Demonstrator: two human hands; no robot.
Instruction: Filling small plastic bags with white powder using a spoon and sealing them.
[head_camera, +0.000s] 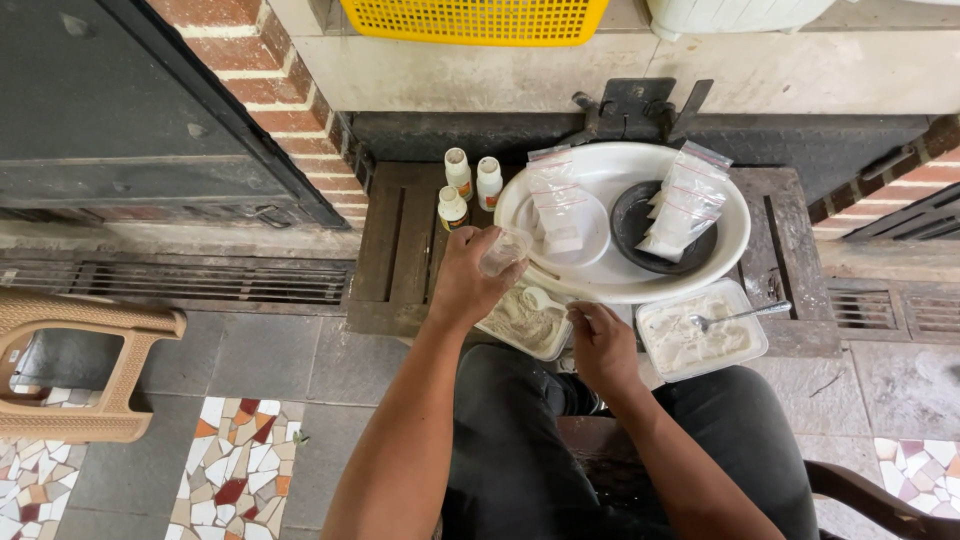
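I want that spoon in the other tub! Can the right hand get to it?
Probably yes: the metal spoon lies in the open tub beside the right hand, nothing between. But its grip already holds a white spoon.

Setting, daylit, seen from above. Wall: red brick with pale mortar (280, 70), upper left; pale plastered ledge (620, 70) along the top. Dark metal door panel (110, 110), upper left, angled. Floor: grey stone slabs (270, 355); inset panels of broken-tile mosaic in white, red and tan (235, 460); long metal drain grating (180, 282) running beside the wall. Furniture: tan moulded plastic stool (85, 370), left edge; low dark wooden slatted surface (395, 245), centre. Yellow perforated plastic basket (475, 18) on the ledge.
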